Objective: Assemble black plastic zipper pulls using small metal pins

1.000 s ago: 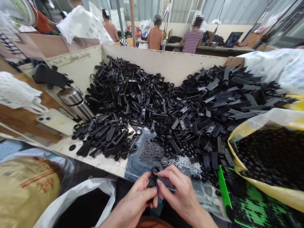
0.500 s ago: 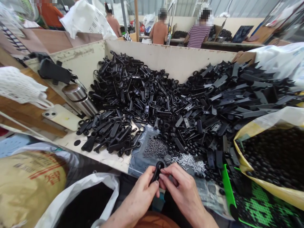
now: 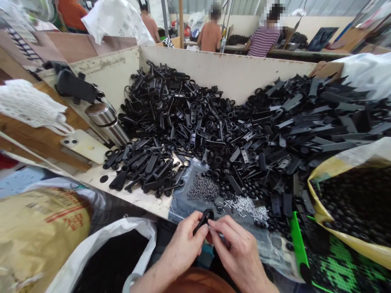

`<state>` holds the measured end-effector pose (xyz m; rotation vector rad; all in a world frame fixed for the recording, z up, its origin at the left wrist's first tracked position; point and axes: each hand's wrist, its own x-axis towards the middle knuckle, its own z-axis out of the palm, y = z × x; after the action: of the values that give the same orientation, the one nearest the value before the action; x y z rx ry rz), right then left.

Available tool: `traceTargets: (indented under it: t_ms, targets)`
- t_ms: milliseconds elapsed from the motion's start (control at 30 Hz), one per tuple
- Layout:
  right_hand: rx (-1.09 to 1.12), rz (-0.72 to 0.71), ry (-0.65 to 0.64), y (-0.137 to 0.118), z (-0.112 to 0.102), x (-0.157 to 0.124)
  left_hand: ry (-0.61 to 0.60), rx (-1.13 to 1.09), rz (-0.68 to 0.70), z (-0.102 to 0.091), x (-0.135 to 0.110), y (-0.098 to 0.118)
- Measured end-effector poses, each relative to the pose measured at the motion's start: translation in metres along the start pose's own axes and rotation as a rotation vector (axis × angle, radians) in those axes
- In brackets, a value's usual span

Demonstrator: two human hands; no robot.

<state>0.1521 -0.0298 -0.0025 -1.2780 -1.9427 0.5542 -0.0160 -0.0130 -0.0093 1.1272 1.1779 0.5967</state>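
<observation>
My left hand [image 3: 186,244] pinches a small black plastic part [image 3: 204,219] with a ring end, held upright at the table's near edge. My right hand [image 3: 236,250] meets it from the right, fingertips pinched against the part's side on something too small to make out. Just beyond the hands lie a heap of small dark screws [image 3: 203,188] and a scatter of silver pins [image 3: 246,205]. A big pile of black plastic parts [image 3: 220,122] fills the walled table [image 3: 214,77] behind them.
A steel flask [image 3: 106,124] and a phone [image 3: 84,145] lie at the left. Beside them is a smaller group of black parts [image 3: 143,169]. A yellow bag of black round pieces [image 3: 354,203] sits right, a green tray edge [image 3: 297,244] beside it. Open sacks [image 3: 100,260] below left. People work at benches behind.
The view has shifted down slightly. The black part has tilted and its ring end now shows above my left thumb; both hands remain together on it.
</observation>
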Motion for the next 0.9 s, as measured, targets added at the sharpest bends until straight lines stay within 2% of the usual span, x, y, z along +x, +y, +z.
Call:
traceTargets:
  t_ms: [167,300,433,600,767,900]
  targets:
    - [-0.102,-0.026,-0.054,0.002,0.001,-0.003,0.087,0.148,0.079,-0.001,0.003,0.007]
    - [-0.099,0.014,-0.080,0.003,0.006,-0.007,0.120,0.176,0.086,-0.001,0.004,0.005]
    - [0.025,0.072,-0.114,0.000,0.004,-0.006,0.137,0.007,0.091,-0.002,0.008,-0.005]
    - [0.174,0.100,-0.123,0.000,-0.012,-0.005,0.066,-0.268,-0.041,-0.005,0.013,-0.010]
    - [0.015,0.004,-0.185,0.015,-0.014,-0.015,0.082,-0.325,-0.039,-0.006,0.013,-0.012]
    - [-0.103,0.019,-0.196,0.019,-0.006,-0.016,0.081,-0.322,-0.017,-0.006,0.014,-0.019]
